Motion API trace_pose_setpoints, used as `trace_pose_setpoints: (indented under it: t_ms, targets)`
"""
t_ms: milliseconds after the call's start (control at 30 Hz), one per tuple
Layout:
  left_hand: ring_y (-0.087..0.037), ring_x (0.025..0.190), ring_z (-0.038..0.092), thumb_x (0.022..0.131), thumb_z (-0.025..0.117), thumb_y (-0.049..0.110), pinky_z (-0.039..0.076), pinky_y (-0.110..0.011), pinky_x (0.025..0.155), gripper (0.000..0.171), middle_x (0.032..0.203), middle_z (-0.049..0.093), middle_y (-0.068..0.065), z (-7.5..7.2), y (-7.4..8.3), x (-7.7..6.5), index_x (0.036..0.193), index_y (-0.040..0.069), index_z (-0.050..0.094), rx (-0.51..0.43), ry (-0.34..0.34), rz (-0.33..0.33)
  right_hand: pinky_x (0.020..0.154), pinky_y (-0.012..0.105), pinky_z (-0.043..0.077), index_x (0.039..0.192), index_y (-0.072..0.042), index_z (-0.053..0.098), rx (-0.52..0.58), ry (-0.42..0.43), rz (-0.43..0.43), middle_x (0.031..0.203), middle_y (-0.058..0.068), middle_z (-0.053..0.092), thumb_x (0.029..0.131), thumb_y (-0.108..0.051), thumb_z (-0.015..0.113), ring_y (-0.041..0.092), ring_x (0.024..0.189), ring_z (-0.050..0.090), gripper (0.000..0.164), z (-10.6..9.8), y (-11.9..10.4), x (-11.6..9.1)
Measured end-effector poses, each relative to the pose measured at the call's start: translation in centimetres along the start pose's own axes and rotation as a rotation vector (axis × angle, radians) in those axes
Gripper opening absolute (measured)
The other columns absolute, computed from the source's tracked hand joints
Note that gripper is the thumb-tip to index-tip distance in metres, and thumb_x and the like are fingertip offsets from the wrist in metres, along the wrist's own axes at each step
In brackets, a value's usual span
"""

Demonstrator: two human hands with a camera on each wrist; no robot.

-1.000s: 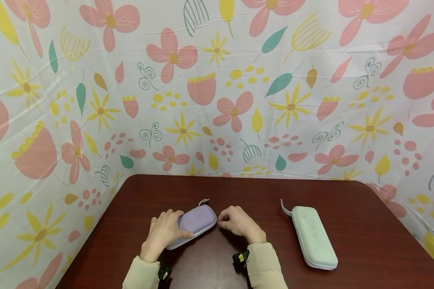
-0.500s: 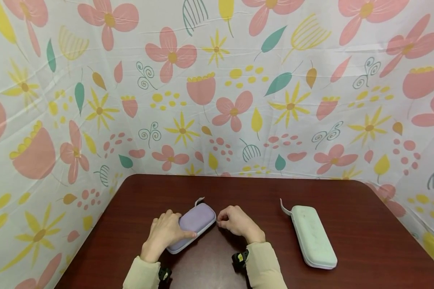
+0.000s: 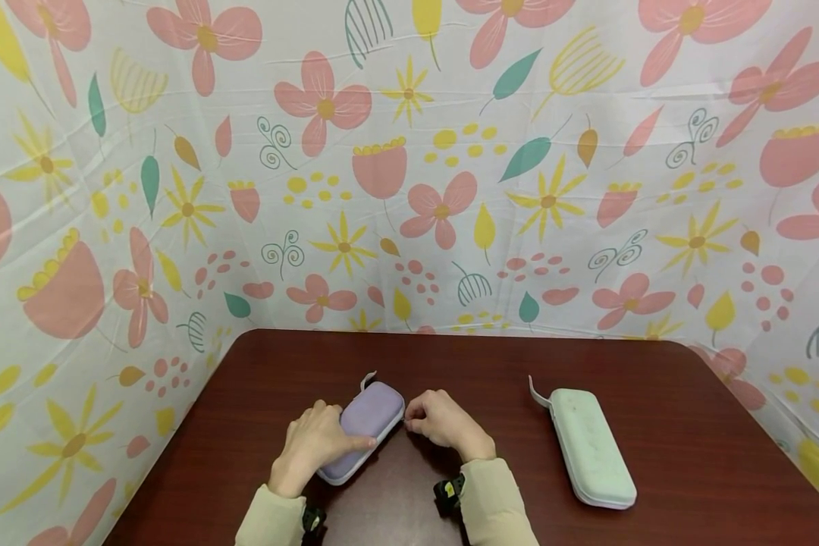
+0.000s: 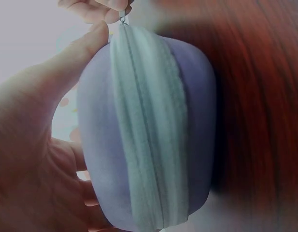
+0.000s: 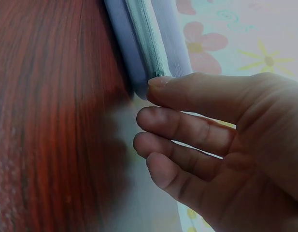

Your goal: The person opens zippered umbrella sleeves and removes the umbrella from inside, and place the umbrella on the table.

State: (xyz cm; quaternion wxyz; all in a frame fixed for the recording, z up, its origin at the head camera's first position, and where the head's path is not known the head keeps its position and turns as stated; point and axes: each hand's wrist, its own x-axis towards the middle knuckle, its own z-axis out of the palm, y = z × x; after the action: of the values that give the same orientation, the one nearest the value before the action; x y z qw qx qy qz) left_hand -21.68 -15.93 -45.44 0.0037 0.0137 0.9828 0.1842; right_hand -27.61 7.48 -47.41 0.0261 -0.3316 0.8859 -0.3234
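Note:
A purple zip case [image 3: 373, 410] with a white zip band lies on the table, angled away to the right. Across its near part my left hand [image 3: 316, 442] grips it, thumb along the near side and fingers over the far side. At the case's right end my right hand [image 3: 442, 419] pinches the small metal zip pull [image 4: 122, 16] between thumb and forefinger. In the left wrist view the zip band [image 4: 149, 125] appears closed where it shows. My right fingertips hide most of the pull in the right wrist view.
A pale green case [image 3: 592, 447] with a strap lies to the right on the dark red-brown table [image 3: 478, 364]. Flower-printed cloth [image 3: 444, 152] hangs behind the table and at its left.
The purple case has turned slightly, its strap end shifting left and its near end towards me. My right hand has moved a little left with the case's end, still pinching the zip pull.

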Motion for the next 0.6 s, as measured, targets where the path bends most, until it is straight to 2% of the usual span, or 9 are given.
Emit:
trace_pose_setpoints:
  t_ms: [267, 600]
  targets:
    - [-0.026, 0.075, 0.057, 0.063, 0.075, 0.072, 0.045, -0.046, 0.062, 0.079, 0.093, 0.061, -0.008, 0.05, 0.1, 0.19, 0.104, 0.004, 0.069, 0.019, -0.003, -0.033, 0.064, 0.024, 0.047, 0.083, -0.011, 0.075, -0.011, -0.018, 0.009, 0.076, -0.009, 0.066, 0.086, -0.003, 0.071, 0.003, 0.067, 0.053, 0.009, 0.1, -0.1, 0.03]
    - [-0.023, 0.062, 0.051, 0.063, 0.076, 0.071, 0.041, -0.041, 0.054, 0.072, 0.082, 0.056, -0.006, -0.03, 0.46, 0.07, 0.091, 0.005, 0.068, 0.022, 0.011, -0.049, 0.064, 0.025, 0.047, 0.085, -0.011, 0.076, -0.017, -0.027, 0.022, 0.078, -0.009, 0.066, 0.087, -0.004, 0.07, 0.003, 0.067, 0.054, 0.009, 0.11, -0.38, 0.01]
